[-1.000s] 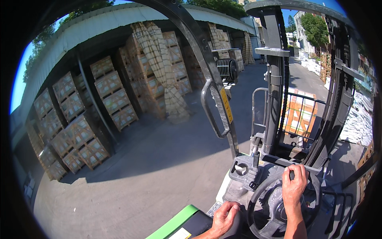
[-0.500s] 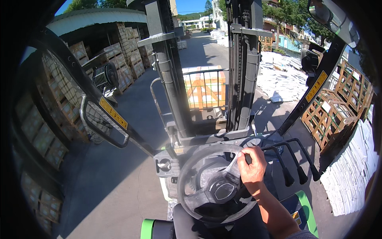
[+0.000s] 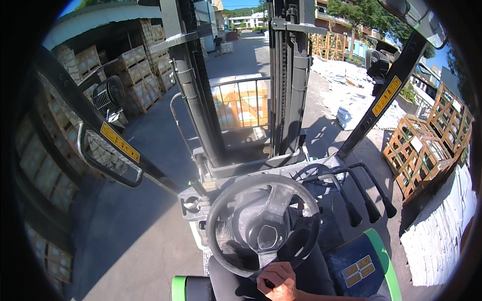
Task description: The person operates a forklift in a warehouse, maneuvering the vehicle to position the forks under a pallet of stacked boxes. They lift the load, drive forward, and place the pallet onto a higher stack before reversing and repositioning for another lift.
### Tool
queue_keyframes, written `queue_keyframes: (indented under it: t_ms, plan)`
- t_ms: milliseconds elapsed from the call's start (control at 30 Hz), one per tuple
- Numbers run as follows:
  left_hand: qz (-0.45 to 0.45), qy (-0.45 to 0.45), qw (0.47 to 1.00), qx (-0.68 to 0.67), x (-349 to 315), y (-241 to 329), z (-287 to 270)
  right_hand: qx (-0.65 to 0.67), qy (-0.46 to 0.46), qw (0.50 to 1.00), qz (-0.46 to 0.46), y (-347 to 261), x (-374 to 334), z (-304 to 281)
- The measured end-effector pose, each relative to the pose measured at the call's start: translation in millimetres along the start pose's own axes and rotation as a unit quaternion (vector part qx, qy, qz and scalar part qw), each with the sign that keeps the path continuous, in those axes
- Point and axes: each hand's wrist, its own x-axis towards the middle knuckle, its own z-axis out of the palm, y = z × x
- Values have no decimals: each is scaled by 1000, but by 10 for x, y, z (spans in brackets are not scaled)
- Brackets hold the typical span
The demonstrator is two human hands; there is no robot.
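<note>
My right hand is at the bottom of the grey steering wheel of a forklift. Its fingers are closed around a dark knob on the rim, only part of which shows. The forearm comes in from the lower right, and the wheel sits over my dark-clad legs. My left hand is out of sight. To the right of the wheel stand three black control levers, untouched. Beyond the mast, a wooden crate with pale contents sits low behind the load guard bars.
Stacked crates line the shaded left side under a roof. White stacked slabs and slatted wooden crates stand on the right, with another white stack closer in. Far ahead on the lane, a person stands by the left side.
My right hand has swung from the wheel's upper right down to its bottom, and the wheel has turned clockwise. The view ahead has shifted, and a distant person now shows.
</note>
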Motion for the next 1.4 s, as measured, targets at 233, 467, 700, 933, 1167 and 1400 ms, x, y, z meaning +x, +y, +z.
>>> queue_keyframes:
  t_ms: [233, 467, 700, 933, 1167, 1400]
  plan:
    - [-2, 1, 1000, 24, -174, -205, 222, 102, -50, 990, -81, 52, 572, 523]
    - [-69, 49, 983, 160, -533, -368, 151, 111, -70, 986, -99, 245, 1188, 909]
    - [-565, 67, 739, 361, -2059, -920, -908, 106, 64, 987, -103, 734, 2118, 1088]
    - [-508, -338, 586, 533, -3737, -952, -1169, 118, 18, 984, -130, 963, 1807, 1297]
    - [-405, -440, 591, 542, -3873, -1032, -1193, 169, -53, 981, -77, 1252, 864, 539]
    - [-425, -403, 583, 563, -3700, -858, -964, 83, -39, 995, -33, 1716, 837, -416]
